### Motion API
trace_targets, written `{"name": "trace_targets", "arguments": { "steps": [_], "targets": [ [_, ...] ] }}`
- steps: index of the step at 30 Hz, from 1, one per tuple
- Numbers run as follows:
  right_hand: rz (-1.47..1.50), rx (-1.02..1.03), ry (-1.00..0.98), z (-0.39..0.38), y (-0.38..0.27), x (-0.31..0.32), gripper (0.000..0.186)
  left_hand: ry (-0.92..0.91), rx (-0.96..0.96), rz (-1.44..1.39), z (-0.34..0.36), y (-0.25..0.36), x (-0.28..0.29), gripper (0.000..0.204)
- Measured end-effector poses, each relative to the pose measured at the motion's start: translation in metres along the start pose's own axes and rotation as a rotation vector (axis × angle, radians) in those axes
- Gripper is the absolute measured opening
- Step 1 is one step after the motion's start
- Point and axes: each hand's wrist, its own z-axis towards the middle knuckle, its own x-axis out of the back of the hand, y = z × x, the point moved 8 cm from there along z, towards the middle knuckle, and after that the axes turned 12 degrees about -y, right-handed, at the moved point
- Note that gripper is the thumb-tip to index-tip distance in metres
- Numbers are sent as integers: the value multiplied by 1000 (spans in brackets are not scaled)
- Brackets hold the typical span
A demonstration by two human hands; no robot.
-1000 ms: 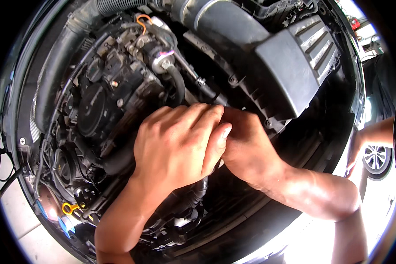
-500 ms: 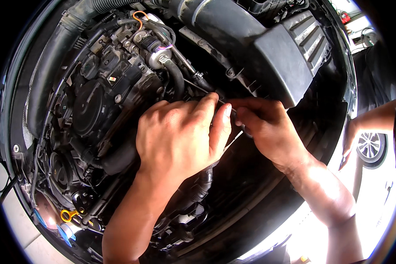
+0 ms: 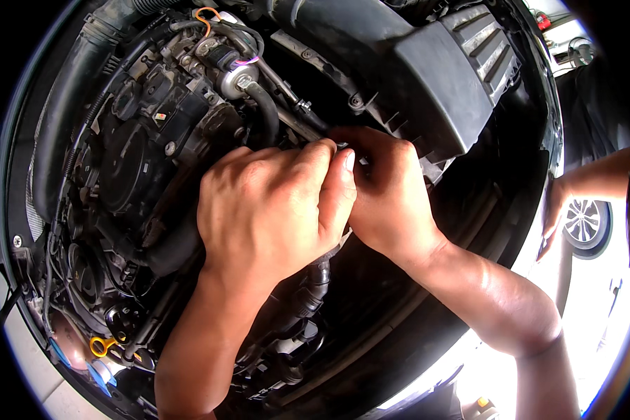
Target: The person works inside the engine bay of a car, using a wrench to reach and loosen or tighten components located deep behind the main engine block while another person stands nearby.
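Engine bay (image 3: 392, 339), inboard of its near edge: left hand (image 3: 266, 203) curled, thumb just beside right hand (image 3: 392, 192), also curled. Can't tell what either grasps; fingertips mostly buried, small shiny bit (image 3: 341, 145) peeking out between. Metal pipe (image 3: 276, 82) with clamp (image 3: 304, 106) runs down toward them, lower end covered. Black hose (image 3: 264, 115) drops behind left knuckles. Another person's arm (image 3: 598, 175) at bay's right edge, cut off.

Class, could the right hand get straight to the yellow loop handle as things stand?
Probably not: the left hand and its forearm lie between the right hand and the yellow loop handle.
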Motion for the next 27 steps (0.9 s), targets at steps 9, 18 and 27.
{"name": "trace_targets", "arguments": {
  "steps": [9, 18, 27],
  "targets": [
    [-77, -108, -75, 21, 11, 1, 29, -9, 21, 40, 0, 2, 1, 20],
    [4, -319, -161, 32, 34, 1, 22, -5, 20, 80, 1, 5, -2, 22],
    [-419, -35, -187, -2, -14, 11, 18, -23, 10, 86, 0, 3, 0, 16]
  ]
}}
